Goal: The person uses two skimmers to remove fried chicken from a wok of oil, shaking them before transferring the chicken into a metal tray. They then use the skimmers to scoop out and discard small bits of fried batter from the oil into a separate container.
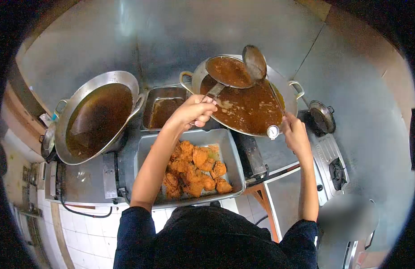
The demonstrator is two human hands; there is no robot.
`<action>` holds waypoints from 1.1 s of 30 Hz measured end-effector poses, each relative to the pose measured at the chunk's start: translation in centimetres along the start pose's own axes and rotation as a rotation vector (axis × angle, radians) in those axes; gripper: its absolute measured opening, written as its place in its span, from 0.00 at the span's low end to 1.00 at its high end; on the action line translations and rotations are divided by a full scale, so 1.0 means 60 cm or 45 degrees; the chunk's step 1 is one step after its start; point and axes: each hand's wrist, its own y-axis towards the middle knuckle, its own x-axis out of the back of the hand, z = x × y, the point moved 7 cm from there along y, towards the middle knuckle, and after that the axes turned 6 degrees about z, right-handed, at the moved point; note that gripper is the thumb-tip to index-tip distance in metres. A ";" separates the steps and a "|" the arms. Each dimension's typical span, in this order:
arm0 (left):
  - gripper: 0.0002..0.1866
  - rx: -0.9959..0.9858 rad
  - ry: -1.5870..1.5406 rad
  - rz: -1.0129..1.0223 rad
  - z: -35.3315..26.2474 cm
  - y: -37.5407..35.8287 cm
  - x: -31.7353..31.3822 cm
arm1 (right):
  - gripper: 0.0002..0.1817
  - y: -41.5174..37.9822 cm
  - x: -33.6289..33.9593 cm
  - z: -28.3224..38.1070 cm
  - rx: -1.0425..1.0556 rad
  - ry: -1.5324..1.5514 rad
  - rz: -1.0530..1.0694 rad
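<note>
My left hand (195, 110) is closed round the handle of a wide mesh strainer (230, 71), whose round basket hangs over the far side of a large wok of brown oil (252, 112). In my right hand (295, 133) is the long handle of a skimmer (254, 62), tilted up so its round head meets the strainer's right rim. Pale crumbs float on the oil below. A round dial thermometer (273, 131) sits at the wok's near rim, beside my right hand. Beneath my left forearm, pieces of fried chicken (196, 168) lie in a grey tub (233, 152).
At the left stands a second large wok (99, 121) with dark oil. Between the woks is a rectangular metal pan (165, 106) holding brown liquid. A small pan (321, 117) and a gas stove (332, 166) are on the right. Metal walls close off the back.
</note>
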 end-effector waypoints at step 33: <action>0.08 0.016 0.063 0.010 -0.026 -0.052 -0.024 | 0.20 -0.062 0.001 -0.014 -0.729 1.081 0.220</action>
